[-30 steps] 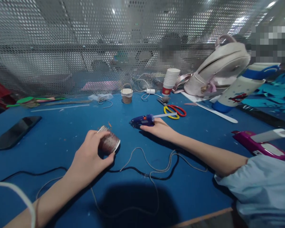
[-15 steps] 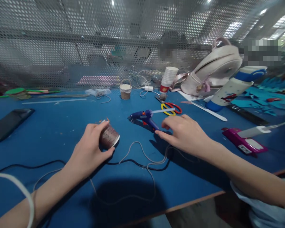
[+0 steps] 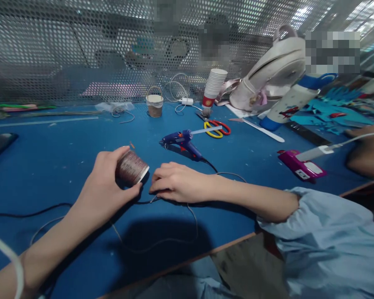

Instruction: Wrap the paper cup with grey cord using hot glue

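Observation:
My left hand (image 3: pixel 104 180) is wrapped round a small paper cup (image 3: pixel 132 168) covered in brown cord, tilted with its white rim to the lower right. Just right of that rim, my right hand (image 3: pixel 180 182) rests low over the table, fingers curled together on a thin grey cord (image 3: pixel 193 216). The fingertips partly hide the cord, which loops across the table below both hands. Beyond my right hand lies a blue glue gun (image 3: pixel 183 143) with a clear glue stick in its back. A small basket-like cup (image 3: pixel 155 107) with a handle stands farther back.
Scissors (image 3: pixel 216 128), a white knife (image 3: pixel 263 130) and stacked paper cups (image 3: pixel 215 87) lie or stand behind the glue gun. At right are a purple power strip (image 3: pixel 302 166), a bottle (image 3: pixel 289 104), a backpack (image 3: pixel 271 74) and another person's hand (image 3: pixel 369 153). Perforated metal (image 3: pixel 65 54) borders the back.
My right hand has moved left from beside the glue gun's handle to the cord near the cup. My left hand still holds the cup. The view has shifted, and another person's hand appears at right.

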A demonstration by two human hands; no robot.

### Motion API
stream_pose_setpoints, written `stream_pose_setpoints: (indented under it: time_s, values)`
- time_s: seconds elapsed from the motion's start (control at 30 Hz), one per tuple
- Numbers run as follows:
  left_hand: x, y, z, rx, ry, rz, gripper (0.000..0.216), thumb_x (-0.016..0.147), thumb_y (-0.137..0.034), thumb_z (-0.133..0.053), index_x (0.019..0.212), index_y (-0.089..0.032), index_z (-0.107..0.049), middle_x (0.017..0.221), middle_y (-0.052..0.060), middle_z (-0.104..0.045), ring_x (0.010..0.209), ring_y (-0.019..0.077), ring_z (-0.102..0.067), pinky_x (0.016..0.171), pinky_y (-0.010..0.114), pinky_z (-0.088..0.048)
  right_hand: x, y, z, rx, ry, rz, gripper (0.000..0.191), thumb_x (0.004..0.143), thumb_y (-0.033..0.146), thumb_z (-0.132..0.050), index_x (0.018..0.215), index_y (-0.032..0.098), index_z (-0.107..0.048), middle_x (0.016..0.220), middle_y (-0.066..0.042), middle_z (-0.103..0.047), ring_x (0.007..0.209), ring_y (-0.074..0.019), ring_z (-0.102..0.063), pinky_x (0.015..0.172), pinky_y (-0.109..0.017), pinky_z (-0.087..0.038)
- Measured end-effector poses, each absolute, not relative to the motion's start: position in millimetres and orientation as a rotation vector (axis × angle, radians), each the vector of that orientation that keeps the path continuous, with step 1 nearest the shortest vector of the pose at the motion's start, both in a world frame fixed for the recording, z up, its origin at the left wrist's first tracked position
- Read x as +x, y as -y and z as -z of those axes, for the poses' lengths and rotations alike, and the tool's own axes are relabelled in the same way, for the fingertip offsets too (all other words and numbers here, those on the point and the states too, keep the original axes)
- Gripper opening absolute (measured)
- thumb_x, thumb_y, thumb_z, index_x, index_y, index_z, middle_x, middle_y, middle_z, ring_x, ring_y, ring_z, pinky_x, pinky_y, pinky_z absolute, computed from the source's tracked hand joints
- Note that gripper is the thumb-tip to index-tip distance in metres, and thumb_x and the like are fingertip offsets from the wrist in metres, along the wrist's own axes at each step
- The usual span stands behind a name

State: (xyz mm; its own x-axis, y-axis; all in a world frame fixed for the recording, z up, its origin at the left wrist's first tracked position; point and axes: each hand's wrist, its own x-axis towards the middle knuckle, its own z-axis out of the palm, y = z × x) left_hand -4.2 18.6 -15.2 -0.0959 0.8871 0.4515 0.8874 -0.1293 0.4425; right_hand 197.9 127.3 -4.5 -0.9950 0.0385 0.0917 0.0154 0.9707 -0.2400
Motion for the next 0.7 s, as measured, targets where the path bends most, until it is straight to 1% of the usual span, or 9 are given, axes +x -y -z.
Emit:
stream_pose_setpoints:
  time_s: [0.13, 0.23, 0.3, 0.37, 0.43, 0.53, 0.6, 0.63, 0.7]
  values:
    - [-2.3, -16.2, 16.8, -2.12, 2.114, 1.08, 0.069, 0.074, -0.032, -0.071, 0.137, -0.026, -0.045, 0.125, 0.013, -0.055, 0.122, 0.0358, -0.057, 0.102, 0.054, -0.049, 194.2, -128.3, 6.9, -0.011, 3.036, -0.388, 0.017, 0.099, 0.023, -0.059, 0.102, 0.018, -0.074, 0.099, -0.007, -0.066, 0.09, -0.0195, -0.052, 0.08, -0.031, -0.039]
    - [-1.7, -15.1, 18.0, -2.133, 2.101, 1.085, 0.068, 0.075, -0.033, -0.07, 0.137, -0.025, -0.045, 0.126, 0.012, -0.055, 0.123, 0.0353, -0.056, 0.103, 0.053, -0.048, 195.7, -124.2, 8.2, -0.014, 3.046, -0.31, 0.023, 0.101, 0.02, -0.05, 0.098, 0.012, -0.071, 0.096, -0.01, -0.065, 0.085, -0.0198, -0.05, 0.079, -0.032, -0.041]
    - [-1.2, -14.6, 18.6, -2.138, 2.119, 1.084, 0.068, 0.075, -0.033, -0.07, 0.137, -0.024, -0.044, 0.126, 0.011, -0.055, 0.123, 0.034, -0.056, 0.103, 0.052, -0.048, 200.1, -121.8, 7.9, -0.052, 3.012, -0.349, 0.024, 0.102, 0.017, -0.046, 0.096, 0.009, -0.068, 0.094, -0.012, -0.065, 0.083, -0.0196, -0.051, 0.079, -0.032, -0.043]
    - [-0.3, -14.3, 19.0, -2.15, 2.138, 1.086, 0.068, 0.075, -0.033, -0.069, 0.137, -0.023, -0.043, 0.126, 0.01, -0.054, 0.123, 0.0325, -0.056, 0.104, 0.05, -0.048, 206.2, -120.8, 6.5, -0.116, 2.915, -0.512, 0.019, 0.1, 0.015, -0.047, 0.094, 0.01, -0.065, 0.092, -0.011, -0.066, 0.084, -0.0186, -0.053, 0.082, -0.031, -0.045]
    - [1.0, -14.1, 19.2, -2.183, 2.134, 1.1, 0.067, 0.075, -0.032, -0.069, 0.136, -0.023, -0.044, 0.125, 0.01, -0.054, 0.123, 0.0313, -0.056, 0.104, 0.049, -0.048, 211.7, -120.5, 4.3, -0.209, 2.76, -0.743, 0.01, 0.095, 0.011, -0.053, 0.09, 0.013, -0.061, 0.089, -0.007, -0.066, 0.083, -0.0161, -0.056, 0.08, -0.029, -0.046]
    - [3.2, -13.9, 19.2, -2.226, 2.129, 1.146, 0.062, 0.074, -0.032, -0.069, 0.131, -0.023, -0.047, 0.122, 0.008, -0.054, 0.119, 0.0295, -0.058, 0.101, 0.046, -0.049, 214.7, -118.3, 1.3, -0.422, 2.514, -1.132, 0.011, 0.084, 0.006, -0.058, 0.084, 0.017, -0.058, 0.076, 0.002, -0.062, 0.069, -0.0108, -0.056, 0.068, -0.023, -0.045]
    - [4.7, -13.7, 19.2, -2.237, 2.148, 1.19, 0.06, 0.074, -0.032, -0.069, 0.129, -0.023, -0.047, 0.122, 0.008, -0.054, 0.116, 0.0284, -0.059, 0.1, 0.045, -0.05, 213.3, -115.0, 0.3, -0.538, 2.403, -1.34, 0.013, 0.08, 0.006, -0.058, 0.085, 0.017, -0.057, 0.067, 0.006, -0.056, 0.059, -0.0082, -0.052, 0.059, -0.02, -0.042]
    - [5.4, -13.6, 19.2, -2.244, 2.165, 1.212, 0.06, 0.074, -0.032, -0.069, 0.129, -0.023, -0.047, 0.123, 0.008, -0.054, 0.116, 0.028, -0.06, 0.098, 0.044, -0.051, 212.1, -113.2, 0.1, -0.564, 2.374, -1.388, 0.012, 0.081, 0.006, -0.058, 0.087, 0.017, -0.058, 0.064, 0.007, -0.055, 0.057, -0.0075, -0.05, 0.057, -0.019, -0.04]
    - [6.9, -13.4, 19.4, -2.256, 2.211, 1.259, 0.061, 0.074, -0.032, -0.069, 0.129, -0.024, -0.046, 0.125, 0.008, -0.055, 0.114, 0.027, -0.061, 0.094, 0.042, -0.053, 210.1, -109.8, 0.2, -0.545, 2.358, -1.358, 0.012, 0.082, 0.008, -0.057, 0.09, 0.016, -0.061, 0.065, 0.007, -0.054, 0.057, -0.0072, -0.049, 0.057, -0.019, -0.039]
